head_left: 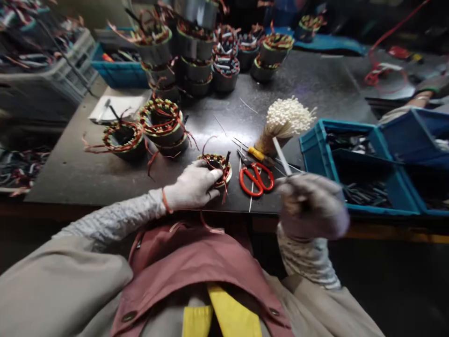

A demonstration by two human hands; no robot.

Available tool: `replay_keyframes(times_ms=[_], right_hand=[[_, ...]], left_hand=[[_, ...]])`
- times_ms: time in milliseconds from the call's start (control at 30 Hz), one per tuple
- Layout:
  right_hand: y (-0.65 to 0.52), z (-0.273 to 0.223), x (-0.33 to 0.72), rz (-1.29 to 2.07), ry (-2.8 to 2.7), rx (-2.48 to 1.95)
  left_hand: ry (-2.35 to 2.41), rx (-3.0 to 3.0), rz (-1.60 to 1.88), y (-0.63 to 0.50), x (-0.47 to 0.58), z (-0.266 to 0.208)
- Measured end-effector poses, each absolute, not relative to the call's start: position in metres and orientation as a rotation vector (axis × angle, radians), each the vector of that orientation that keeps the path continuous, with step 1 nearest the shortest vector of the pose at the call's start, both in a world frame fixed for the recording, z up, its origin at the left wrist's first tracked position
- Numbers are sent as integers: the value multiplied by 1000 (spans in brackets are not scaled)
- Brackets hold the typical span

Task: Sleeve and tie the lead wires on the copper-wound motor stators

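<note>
My gloved left hand (192,188) rests on a small wound stator (218,167) at the near edge of the dark table (315,89), fingers gripping its side. Raised just right of it, my gloved right hand (308,203) is blurred and pinches a thin white strip (281,155) that points up toward a bundle of white cable ties (286,119). Red-handled scissors (257,179) lie flat between the two hands. A yellow-handled tool (257,154) lies just behind the scissors.
Two larger stators (123,137) (162,122) with red leads stand left of centre. Several stacked stators (196,51) crowd the back. Blue bins (354,166) sit at the right, a grey crate (45,79) at the left. Another person's arm (421,96) shows at far right.
</note>
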State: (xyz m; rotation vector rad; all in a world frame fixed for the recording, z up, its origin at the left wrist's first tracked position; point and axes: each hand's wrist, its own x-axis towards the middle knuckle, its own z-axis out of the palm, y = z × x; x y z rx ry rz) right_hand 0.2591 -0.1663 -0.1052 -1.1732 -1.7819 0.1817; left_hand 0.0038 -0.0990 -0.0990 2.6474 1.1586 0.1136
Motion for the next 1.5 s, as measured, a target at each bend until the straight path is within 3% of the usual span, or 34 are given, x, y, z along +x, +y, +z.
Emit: replay_keyframes(times_ms=[67,200,367,533,667,800,1033,1267,1500], right_hand=[[-187,-123,219,126,-1714,-1238],[-172,-159,151,433,-1843,-1293],[-106,-186,151,241,-1535,-1515],[-125,-169,179,226,-1334,-1308],[-187,-148,195,230,-1555,-1160],[-221,-141,202,384,-1907,-1001],[-225,-142,203,403,-1816,-994],[-230,-157,204,477,-1821,-905],[-246,-167,206,523,-1826,-900]], left_hand=[[1219,2644,104,-103,13,-118],[1430,2505,185,-110,9,-132],[1270,2411,141,-92,-24,-120],[1040,2632,-94,-79,-25,-98],[1165,2689,-261,-77,-5,-94],[1291,2477,-170,-73,5,-101],[1377,2356,237,-90,8,-111],[1417,2606,-112,-87,15,-98],[1316,2694,60,-100,0,-112]])
